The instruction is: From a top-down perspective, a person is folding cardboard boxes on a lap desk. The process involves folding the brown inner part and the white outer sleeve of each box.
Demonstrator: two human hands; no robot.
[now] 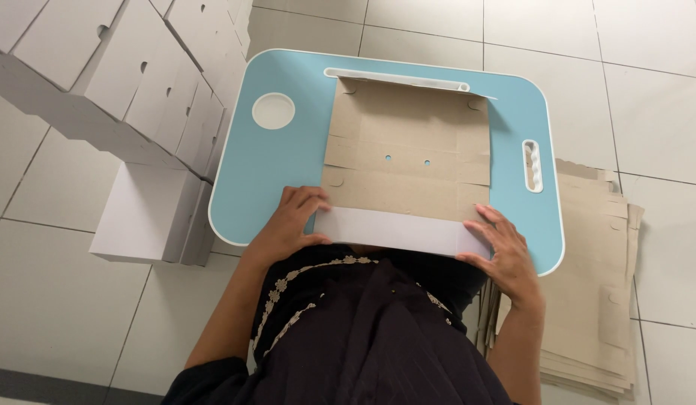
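flat cardboard box blank lies on blue lap table | my left hand and right hand press spread-fingered on its folded white near flap | I press evenly along the crease

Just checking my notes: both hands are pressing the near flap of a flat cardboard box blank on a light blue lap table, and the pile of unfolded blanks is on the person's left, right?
Not quite. The head view shows the pile of unfolded blanks on the person's right; folded white boxes are on the left. The left hand and right hand do press the box blank on the lap table.
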